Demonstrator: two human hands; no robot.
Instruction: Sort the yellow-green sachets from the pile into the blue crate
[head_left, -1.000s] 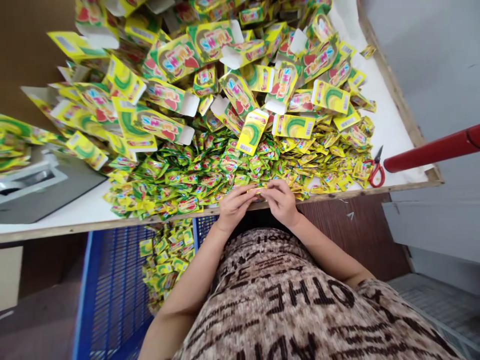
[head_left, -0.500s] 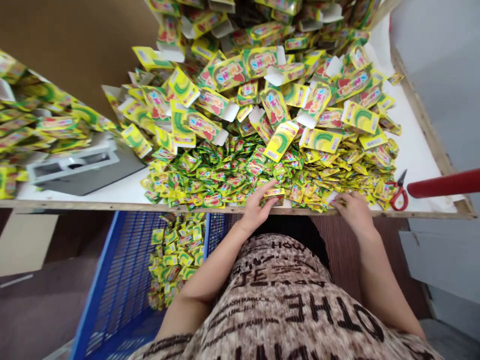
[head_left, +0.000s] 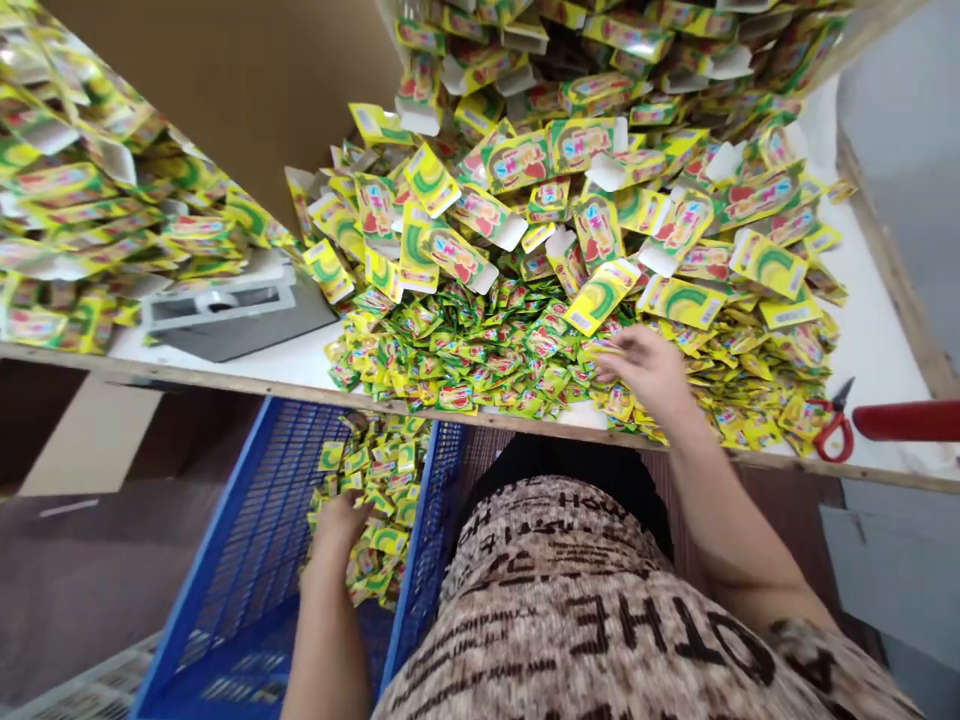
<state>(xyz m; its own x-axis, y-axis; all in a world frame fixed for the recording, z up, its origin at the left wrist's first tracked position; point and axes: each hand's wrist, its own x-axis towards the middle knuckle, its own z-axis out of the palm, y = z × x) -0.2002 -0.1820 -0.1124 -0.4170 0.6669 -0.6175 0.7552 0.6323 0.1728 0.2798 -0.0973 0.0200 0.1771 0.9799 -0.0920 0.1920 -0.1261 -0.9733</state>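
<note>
My left hand (head_left: 339,525) is down inside the blue plastic crate (head_left: 247,500), over a heap of small yellow-green candy boxes (head_left: 390,540). Its fingers are partly hidden and blurred, so what they hold does not show. Above the front of the table, my right hand (head_left: 652,372) pinches a small yellow sachet (head_left: 604,348) between thumb and fingers. Beneath and around that hand lies a pile of green and yellow candy sachets (head_left: 465,360). Behind it are many flat-sided printed cartons (head_left: 517,165), several with white end flaps open.
Red-handled scissors (head_left: 834,435) lie at the table's right, beside a red bar (head_left: 907,420). A grey frame-like holder (head_left: 217,305) stands on the left. A brown cardboard sheet (head_left: 247,90) divides off another carton heap (head_left: 90,220). A wooden strip (head_left: 225,378) edges the table.
My left hand has left the small box at the table edge and dropped into the crate. My right hand has moved left and inward over the sachets. The view has shifted left.
</note>
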